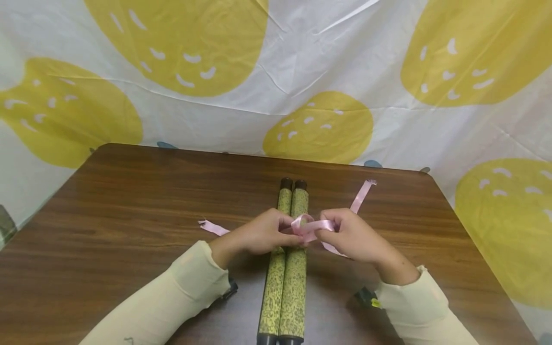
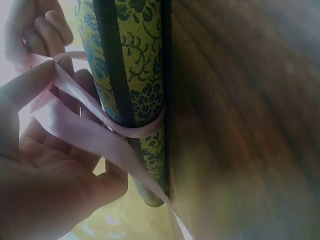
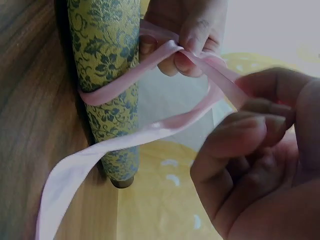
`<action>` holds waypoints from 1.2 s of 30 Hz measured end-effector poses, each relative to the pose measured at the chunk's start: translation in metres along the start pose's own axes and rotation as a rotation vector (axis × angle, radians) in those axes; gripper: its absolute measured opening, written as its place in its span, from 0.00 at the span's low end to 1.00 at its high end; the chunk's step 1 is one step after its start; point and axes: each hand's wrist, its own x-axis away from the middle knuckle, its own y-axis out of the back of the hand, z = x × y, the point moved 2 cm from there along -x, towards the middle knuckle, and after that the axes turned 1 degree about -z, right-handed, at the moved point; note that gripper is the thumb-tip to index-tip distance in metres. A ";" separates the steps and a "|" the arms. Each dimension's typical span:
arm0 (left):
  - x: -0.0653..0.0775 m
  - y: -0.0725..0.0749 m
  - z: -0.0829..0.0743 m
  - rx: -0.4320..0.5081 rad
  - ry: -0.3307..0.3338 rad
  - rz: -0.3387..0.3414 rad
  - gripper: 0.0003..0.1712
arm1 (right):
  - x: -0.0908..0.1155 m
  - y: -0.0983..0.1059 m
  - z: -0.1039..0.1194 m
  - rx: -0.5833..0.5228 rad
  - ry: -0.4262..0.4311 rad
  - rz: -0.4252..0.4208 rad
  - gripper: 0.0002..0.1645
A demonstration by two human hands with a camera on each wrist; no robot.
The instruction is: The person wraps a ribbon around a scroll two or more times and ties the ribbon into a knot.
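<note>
Two scrolls point(image 1: 294, 282) in yellow-green floral fabric with dark end knobs lie side by side, lengthwise on the table. A pink ribbon point(image 3: 117, 90) is wrapped round them and crosses itself on top, with a raised loop there. My left hand point(image 1: 266, 232) pinches the ribbon at the crossing, thumb and fingertips together above the scrolls. On the other side, my right hand point(image 1: 351, 235) pinches a folded length of the ribbon between thumb and forefinger. One frayed ribbon end lies on the table to the left, another to the back right.
The brown wooden table point(image 1: 129, 201) reaches back to a white cloth point(image 1: 293, 57) with large yellow fruit shapes. Dark wrist straps point(image 1: 365, 296) show by both cream sleeves point(image 1: 414, 299).
</note>
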 end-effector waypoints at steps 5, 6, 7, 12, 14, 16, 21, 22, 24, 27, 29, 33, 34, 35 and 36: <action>0.001 0.001 -0.001 -0.001 0.006 -0.005 0.06 | 0.000 0.009 0.001 0.070 -0.017 -0.136 0.20; 0.001 0.001 -0.001 -0.001 0.009 -0.008 0.06 | 0.000 0.011 0.001 0.078 -0.022 -0.153 0.21; 0.001 0.001 -0.002 -0.002 0.010 -0.010 0.05 | 0.001 0.013 0.001 0.086 -0.026 -0.171 0.21; 0.001 0.000 -0.001 -0.009 0.019 -0.017 0.07 | 0.003 0.023 0.001 0.081 -0.036 -0.246 0.21; 0.001 -0.001 -0.001 -0.009 0.022 -0.016 0.07 | 0.005 0.027 0.001 0.075 -0.052 -0.270 0.20; 0.002 -0.002 -0.001 -0.007 0.022 -0.015 0.07 | 0.007 0.031 0.000 0.065 -0.075 -0.286 0.19; 0.001 -0.002 -0.001 -0.008 0.014 -0.014 0.06 | 0.010 0.043 -0.003 0.095 -0.118 -0.312 0.18; 0.001 -0.002 -0.001 -0.010 0.014 -0.016 0.07 | 0.010 0.045 -0.004 0.102 -0.124 -0.315 0.17; 0.001 -0.002 -0.001 -0.018 0.013 -0.013 0.07 | 0.011 0.050 -0.006 0.123 -0.129 -0.320 0.17; 0.001 -0.001 0.000 -0.020 0.011 -0.008 0.07 | 0.013 0.058 -0.008 0.133 -0.148 -0.323 0.16; 0.001 -0.001 0.000 -0.030 0.008 -0.004 0.07 | 0.014 0.063 -0.010 0.142 -0.164 -0.332 0.15; 0.001 0.000 -0.001 -0.035 0.004 0.001 0.06 | 0.017 0.073 -0.014 0.175 -0.191 -0.360 0.13; 0.001 0.000 -0.002 -0.034 0.002 0.002 0.05 | 0.019 0.076 -0.015 0.175 -0.202 -0.366 0.13; 0.001 0.001 -0.002 -0.031 0.000 0.003 0.05 | 0.020 0.078 -0.017 0.183 -0.210 -0.371 0.13; 0.001 0.001 -0.003 -0.033 -0.005 0.004 0.06 | 0.021 0.080 -0.019 0.189 -0.220 -0.377 0.13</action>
